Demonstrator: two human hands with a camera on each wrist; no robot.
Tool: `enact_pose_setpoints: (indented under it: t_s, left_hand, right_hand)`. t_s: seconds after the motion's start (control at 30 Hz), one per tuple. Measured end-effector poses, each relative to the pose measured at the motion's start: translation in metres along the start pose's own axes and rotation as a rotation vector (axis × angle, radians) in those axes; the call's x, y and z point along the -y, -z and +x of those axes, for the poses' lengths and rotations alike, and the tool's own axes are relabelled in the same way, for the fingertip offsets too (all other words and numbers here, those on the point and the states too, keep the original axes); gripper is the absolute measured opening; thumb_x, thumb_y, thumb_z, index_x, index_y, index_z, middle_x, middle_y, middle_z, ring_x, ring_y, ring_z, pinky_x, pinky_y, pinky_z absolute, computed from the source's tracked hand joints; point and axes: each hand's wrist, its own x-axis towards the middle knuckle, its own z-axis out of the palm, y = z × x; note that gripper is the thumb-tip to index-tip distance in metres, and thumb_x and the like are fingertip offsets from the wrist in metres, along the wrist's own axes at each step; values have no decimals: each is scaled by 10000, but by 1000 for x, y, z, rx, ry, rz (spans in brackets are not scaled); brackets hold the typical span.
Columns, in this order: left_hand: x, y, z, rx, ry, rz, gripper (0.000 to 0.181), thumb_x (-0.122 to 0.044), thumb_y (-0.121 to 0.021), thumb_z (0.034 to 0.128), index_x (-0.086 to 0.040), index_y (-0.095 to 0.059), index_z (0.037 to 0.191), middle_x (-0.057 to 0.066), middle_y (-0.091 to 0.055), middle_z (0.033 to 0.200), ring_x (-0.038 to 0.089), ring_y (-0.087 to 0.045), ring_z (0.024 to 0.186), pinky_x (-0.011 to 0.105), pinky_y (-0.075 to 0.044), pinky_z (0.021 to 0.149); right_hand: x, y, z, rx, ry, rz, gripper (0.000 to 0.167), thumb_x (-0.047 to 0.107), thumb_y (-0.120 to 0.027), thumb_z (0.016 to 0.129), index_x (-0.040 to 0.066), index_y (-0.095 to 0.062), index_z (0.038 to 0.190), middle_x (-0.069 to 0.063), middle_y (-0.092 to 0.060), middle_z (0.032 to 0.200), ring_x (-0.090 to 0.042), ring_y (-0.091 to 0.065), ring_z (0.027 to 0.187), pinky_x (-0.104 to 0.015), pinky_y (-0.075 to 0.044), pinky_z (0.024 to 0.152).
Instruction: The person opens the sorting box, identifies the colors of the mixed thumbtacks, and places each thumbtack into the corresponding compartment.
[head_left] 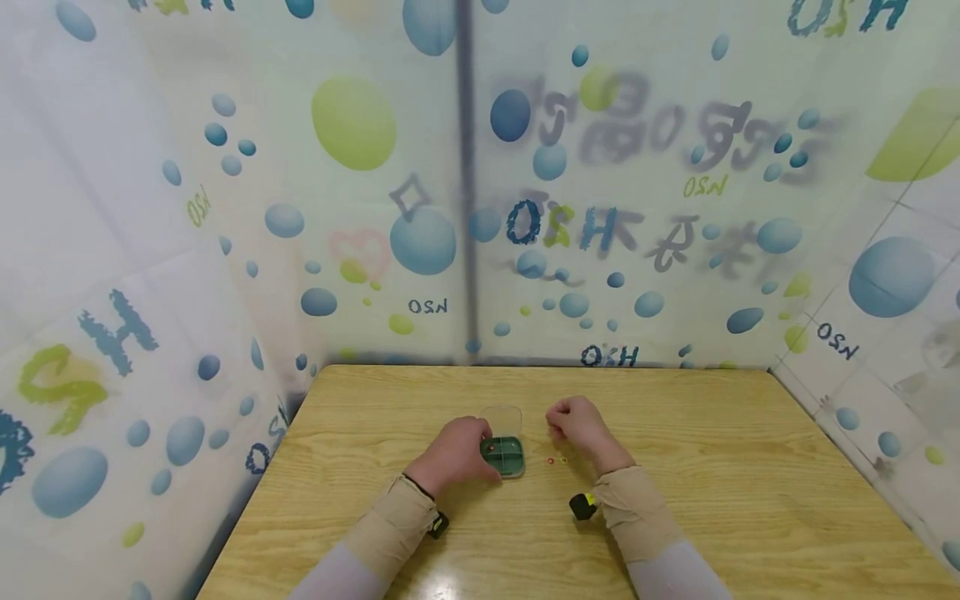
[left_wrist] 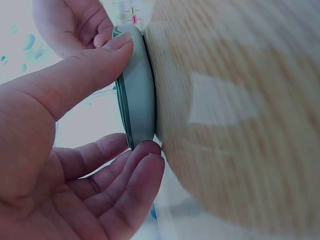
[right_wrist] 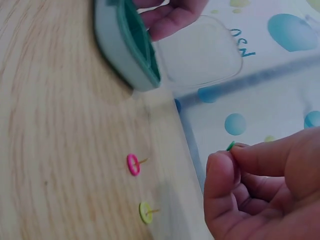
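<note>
A small green compartment box with its clear lid raised lies on the table. My left hand grips it from the left, thumb on one side and fingers on the opposite side. To the right of the box, my right hand pinches a tiny green piece between thumb and forefinger, above the table. Nearby on the wood lie a pink pushpin-like piece and a yellow one, their pins pointing up. Something small and reddish sits in a left compartment of the box.
The wooden table runs back to a patterned curtain with a dark vertical strip. Wrist-worn cameras with black and yellow parts hang by both sleeves, low over the table.
</note>
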Motion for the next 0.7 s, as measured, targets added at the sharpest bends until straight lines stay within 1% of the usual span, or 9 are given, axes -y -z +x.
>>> enact_pose_setpoints:
  t_s: [0.13,0.2,0.3,0.47,0.5,0.63,0.7]
  left_hand:
    - [0,1,0,2,1,-2,587,-307,-1010,703,-27,-720,1129,103,-697,1026,220,-617,875,394,-552,791]
    - [-1,1,0,2,3,-4,587,-306,-1009,706,-27,-720,1134,104,-699,1034,225,-622,883,397,-554,797]
    - [-1,1,0,2,6,-9,581,-299,-1006,711,-27,-718,1137,105,-699,1042,230,-627,892,399,-555,801]
    - [-1,1,0,4,9,-10,577,-299,-1004,716,-25,-718,1136,114,-702,1051,241,-634,902,409,-560,811]
    - [-2,2,0,4,10,-10,578,-300,-1005,715,-24,-718,1135,117,-703,1049,243,-635,902,411,-561,812]
    - [-3,3,-1,4,9,-8,588,-299,-1008,709,-15,-718,1135,124,-704,1044,251,-637,899,418,-563,814]
    - [-3,3,-1,7,12,-5,592,-303,-1006,712,-18,-718,1144,119,-704,1049,247,-637,904,415,-562,817]
  right_hand:
    - [2,3,-1,19,-32,160,238,30,-524,1105,-143,-671,1176,-150,-661,988,-169,-597,798,-296,-549,743]
    - [2,6,0,30,-43,208,253,26,-506,1111,-160,-648,1209,-150,-652,1006,-159,-587,797,-291,-552,752]
    - [-3,9,3,51,-54,273,267,22,-495,1114,-176,-618,1243,-125,-650,970,-127,-573,767,-246,-541,724]
    - [-15,11,12,105,-59,453,275,5,-470,1116,-212,-559,1260,-64,-639,893,-78,-582,750,-187,-526,681]
    - [-18,11,13,116,-56,491,267,2,-464,1116,-211,-555,1249,-56,-639,885,-75,-587,755,-183,-526,682]
    - [-28,13,17,159,-55,634,206,1,-431,1125,-137,-581,1156,-18,-633,874,-69,-603,782,-179,-530,708]
    - [-33,14,19,184,-52,687,204,14,-408,1135,-99,-575,1159,-5,-630,891,-58,-600,799,-174,-526,725]
